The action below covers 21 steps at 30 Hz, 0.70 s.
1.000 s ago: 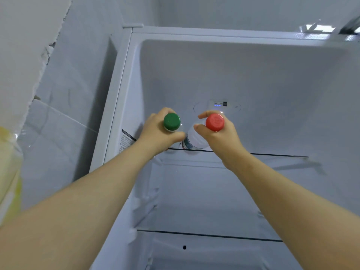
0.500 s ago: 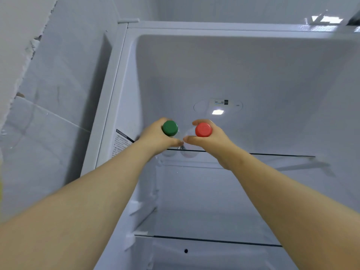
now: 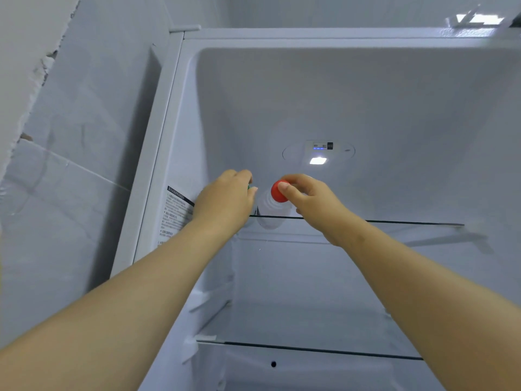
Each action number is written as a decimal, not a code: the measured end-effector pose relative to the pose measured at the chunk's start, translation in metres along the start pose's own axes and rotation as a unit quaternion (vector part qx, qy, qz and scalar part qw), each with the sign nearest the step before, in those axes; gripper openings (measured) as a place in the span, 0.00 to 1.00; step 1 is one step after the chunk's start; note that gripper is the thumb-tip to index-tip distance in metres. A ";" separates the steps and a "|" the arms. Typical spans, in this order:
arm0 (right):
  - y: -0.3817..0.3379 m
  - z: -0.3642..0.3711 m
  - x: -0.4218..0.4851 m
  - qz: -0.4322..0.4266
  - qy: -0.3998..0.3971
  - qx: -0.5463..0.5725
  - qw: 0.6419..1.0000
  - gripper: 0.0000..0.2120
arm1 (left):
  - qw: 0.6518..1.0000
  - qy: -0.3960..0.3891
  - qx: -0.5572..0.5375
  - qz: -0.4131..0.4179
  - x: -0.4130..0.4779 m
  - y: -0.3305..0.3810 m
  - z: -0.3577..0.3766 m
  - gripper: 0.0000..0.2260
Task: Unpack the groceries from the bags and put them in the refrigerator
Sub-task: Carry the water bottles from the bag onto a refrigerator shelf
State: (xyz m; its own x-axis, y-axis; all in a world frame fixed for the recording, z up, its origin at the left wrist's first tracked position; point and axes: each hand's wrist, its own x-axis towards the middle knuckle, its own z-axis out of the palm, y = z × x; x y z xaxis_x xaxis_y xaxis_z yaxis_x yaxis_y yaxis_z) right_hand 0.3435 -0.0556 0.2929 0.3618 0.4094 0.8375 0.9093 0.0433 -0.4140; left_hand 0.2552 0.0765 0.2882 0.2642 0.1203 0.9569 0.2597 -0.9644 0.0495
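left hand [image 3: 225, 198] wrapped over green-capped bottle [image 3: 248, 187], mostly hidden | right hand [image 3: 307, 197] pinching red-capped bottle [image 3: 275, 203] by its cap | both bottles on glass top shelf [image 3: 394, 222], front left | risk: so near the edge, letting go unevenly could tip one off | count: two bottles, two hands, two shelves visible

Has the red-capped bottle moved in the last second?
Yes. The red-capped bottle has gone down and deeper in, judged against the top glass shelf; its base now sits there.

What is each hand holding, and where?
Right hand pinches the red cap of a clear bottle. Left hand covers a green-capped bottle's top.
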 end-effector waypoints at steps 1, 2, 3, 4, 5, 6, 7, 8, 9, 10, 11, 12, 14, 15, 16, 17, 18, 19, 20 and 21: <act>0.000 0.001 0.002 0.002 -0.009 -0.011 1.000 0.10 | 1.000 -0.015 0.024 0.006 0.001 -0.001 0.003 0.11; 0.000 0.003 0.005 0.004 -0.020 -0.023 1.000 0.11 | 0.998 -0.032 0.050 0.012 0.003 -0.002 0.005 0.10; -0.001 0.004 0.007 0.006 -0.033 -0.036 0.999 0.13 | 0.996 -0.050 0.069 0.014 0.005 -0.003 0.007 0.09; -0.002 0.005 0.010 0.010 -0.044 -0.052 0.998 0.13 | 0.994 -0.068 0.079 0.011 0.007 -0.003 0.009 0.10; -0.003 0.006 0.013 0.018 -0.054 -0.069 0.996 0.14 | 0.993 -0.088 0.081 0.007 0.010 -0.004 0.011 0.11; -0.004 0.007 0.016 0.026 -0.063 -0.083 0.994 0.14 | 0.991 -0.107 0.078 0.001 0.012 -0.004 0.012 0.13; -0.005 0.009 0.019 0.035 -0.071 -0.094 0.992 0.14 | 0.990 -0.123 0.073 -0.006 0.015 -0.004 0.013 0.15; -0.004 0.011 0.022 0.044 -0.077 -0.103 0.991 0.14 | 0.988 -0.137 0.070 -0.012 0.017 -0.005 0.015 0.15; -0.004 0.012 0.025 0.051 -0.081 -0.113 0.989 0.13 | 0.986 -0.153 0.068 -0.016 0.020 -0.006 0.016 0.16; -0.003 0.014 0.028 0.057 -0.084 -0.123 0.987 0.13 | 0.983 -0.168 0.067 -0.020 0.022 -0.006 0.018 0.17; -0.001 0.015 0.030 0.063 -0.087 -0.135 0.985 0.13 | 0.981 -0.183 0.067 -0.025 0.025 -0.008 0.021 0.17; 0.000 0.017 0.033 0.071 -0.090 -0.149 0.982 0.13 | 0.978 -0.194 0.066 -0.032 0.027 -0.009 0.025 0.17; 0.002 0.018 0.039 0.087 -0.098 -0.174 0.976 0.14 | 0.974 -0.212 0.057 -0.050 0.033 -0.011 0.032 0.16; 0.003 0.019 0.041 0.093 -0.103 -0.185 0.973 0.14 | 0.972 -0.220 0.051 -0.061 0.036 -0.011 0.035 0.13; 0.003 0.020 0.043 0.098 -0.107 -0.194 0.970 0.14 | 0.970 -0.228 0.047 -0.071 0.038 -0.011 0.037 0.10; 0.003 0.020 0.045 0.102 -0.111 -0.203 0.967 0.14 | 0.967 -0.237 0.039 -0.082 0.039 -0.009 0.039 0.10; 0.004 0.021 0.047 0.105 -0.117 -0.212 0.964 0.15 | 0.964 -0.247 0.027 -0.092 0.040 -0.008 0.041 0.11; 0.004 0.021 0.048 0.107 -0.124 -0.222 0.961 0.15 | 0.961 -0.256 0.016 -0.099 0.041 -0.006 0.042 0.11; 0.004 0.021 0.050 0.108 -0.129 -0.231 0.958 0.15 | 0.959 -0.264 0.007 -0.102 0.041 -0.004 0.043 0.12; 0.004 0.021 0.051 0.109 -0.134 -0.239 0.956 0.16 | 0.957 -0.273 -0.001 -0.102 0.041 -0.003 0.043 0.12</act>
State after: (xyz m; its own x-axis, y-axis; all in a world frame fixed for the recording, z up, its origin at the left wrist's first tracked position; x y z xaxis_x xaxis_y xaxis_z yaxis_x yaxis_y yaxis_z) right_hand 0.3615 -0.0153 0.3262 0.5454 0.5824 0.6028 0.8319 -0.4639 -0.3045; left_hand 0.3049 0.0939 0.3149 0.6539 0.4102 0.6358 0.3559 -0.9083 0.2199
